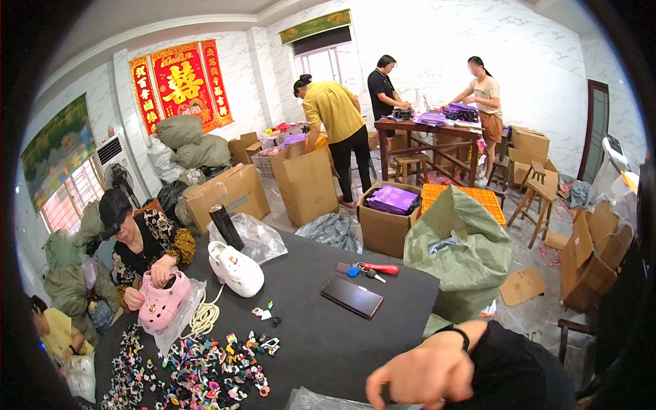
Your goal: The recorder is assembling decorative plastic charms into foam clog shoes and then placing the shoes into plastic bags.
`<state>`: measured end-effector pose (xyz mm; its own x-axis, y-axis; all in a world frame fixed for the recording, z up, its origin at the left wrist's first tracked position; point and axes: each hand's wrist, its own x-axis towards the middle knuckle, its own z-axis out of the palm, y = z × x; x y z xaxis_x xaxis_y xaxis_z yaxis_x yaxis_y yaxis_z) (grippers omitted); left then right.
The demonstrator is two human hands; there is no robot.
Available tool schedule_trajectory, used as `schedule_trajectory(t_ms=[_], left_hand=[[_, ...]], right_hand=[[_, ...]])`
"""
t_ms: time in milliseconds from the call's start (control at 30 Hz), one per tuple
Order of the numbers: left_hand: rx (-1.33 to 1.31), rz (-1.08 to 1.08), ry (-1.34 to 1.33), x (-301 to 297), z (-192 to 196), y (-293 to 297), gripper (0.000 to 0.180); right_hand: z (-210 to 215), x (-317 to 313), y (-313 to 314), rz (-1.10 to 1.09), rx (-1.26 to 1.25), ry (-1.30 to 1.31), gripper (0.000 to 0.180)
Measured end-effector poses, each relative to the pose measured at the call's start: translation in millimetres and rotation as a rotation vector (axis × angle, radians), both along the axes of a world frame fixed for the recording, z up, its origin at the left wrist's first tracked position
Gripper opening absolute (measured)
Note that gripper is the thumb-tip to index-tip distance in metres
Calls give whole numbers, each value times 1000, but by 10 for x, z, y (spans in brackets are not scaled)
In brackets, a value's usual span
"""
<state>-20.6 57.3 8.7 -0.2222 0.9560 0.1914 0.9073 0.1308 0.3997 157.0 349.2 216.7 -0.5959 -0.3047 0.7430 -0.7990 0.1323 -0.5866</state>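
Observation:
My right hand (425,372) reaches in at the lower right over the near table edge, a black band (463,336) round its wrist. Its fingers bend downward, smeared by motion and partly cut off by the frame, so I cannot tell if they grip anything. Beside it lies a clear plastic bag (328,400), only partly in view. My left hand is out of view. Left of the bag spreads a pile of small colourful shoe charms (219,365). Farther off stands a white clog (236,270) with charms on it, near a coil of cream cord (203,318).
A phone (352,296) and keys (370,272) lie on the black table (301,342). Across it, a person handles a pink clog (164,301). A green sack (458,253) and cardboard boxes (297,181) stand beyond. Several people work farther back.

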Motion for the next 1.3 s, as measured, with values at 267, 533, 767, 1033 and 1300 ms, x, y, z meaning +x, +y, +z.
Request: schedule_trajectory(t_ms=[267, 533, 767, 1033, 1300], left_hand=[[-20, 39, 68, 31, -45, 13, 61], [-83, 43, 106, 73, 10, 30, 67], [-90, 49, 138, 49, -58, 15, 75], [-101, 50, 104, 93, 18, 25, 75], [-109, 37, 53, 83, 81, 95, 69]], right_hand=[[483, 53, -402, 34, -44, 672, 54], [640, 44, -405, 190, 35, 430, 56], [559, -238, -542, 19, -110, 843, 56], [514, -165, -537, 35, -96, 669, 56], [544, -85, -26, 287, 217, 399, 48]])
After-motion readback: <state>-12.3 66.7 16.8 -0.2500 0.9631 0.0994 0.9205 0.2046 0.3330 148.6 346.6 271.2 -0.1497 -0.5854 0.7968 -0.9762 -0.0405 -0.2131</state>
